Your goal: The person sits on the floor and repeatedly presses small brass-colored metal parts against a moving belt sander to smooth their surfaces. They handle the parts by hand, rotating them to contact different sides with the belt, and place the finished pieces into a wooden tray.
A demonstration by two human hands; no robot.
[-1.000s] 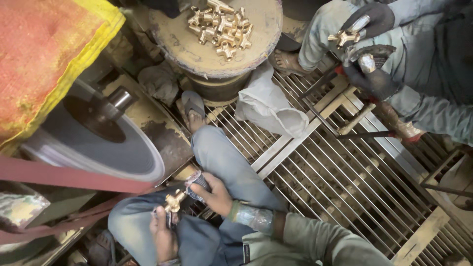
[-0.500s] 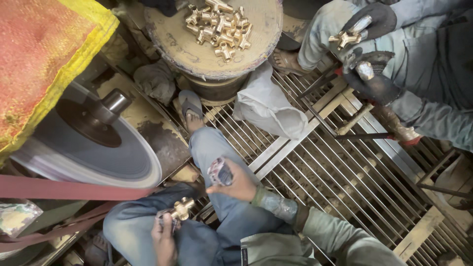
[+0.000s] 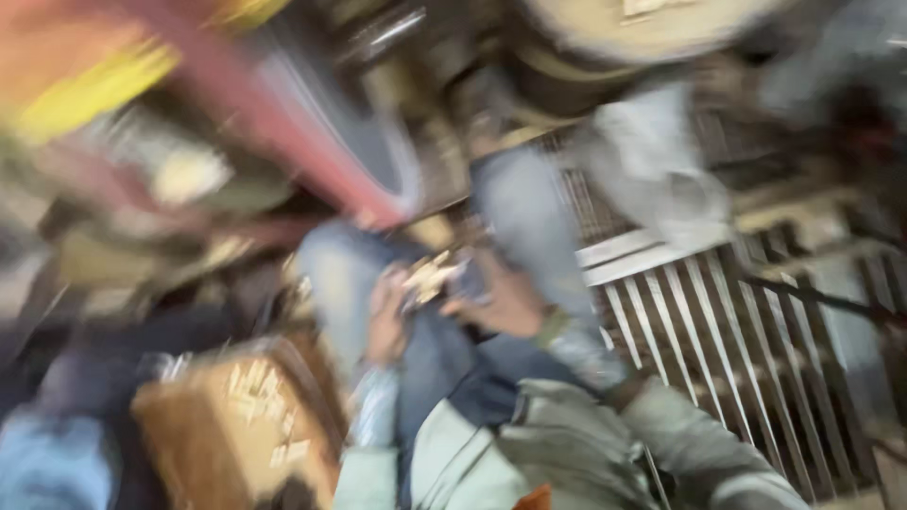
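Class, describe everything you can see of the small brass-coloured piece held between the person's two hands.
The brass piece is a small, pale golden, metallic-looking lump, too blurred by camera motion to show its parts or exact shape. It sits above the person's lap, over the blue-jeaned legs. The left hand touches it from the left and below, and the right hand reaches it from the right. Which hand bears it cannot be told.

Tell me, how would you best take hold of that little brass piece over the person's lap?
The picture is badly blurred, so only roughly: the brass piece sits between the left hand and the right hand, above the lap. Its right end seems to show free, so I would probably pinch that end, coming from the right. Its exact shape cannot be made out.
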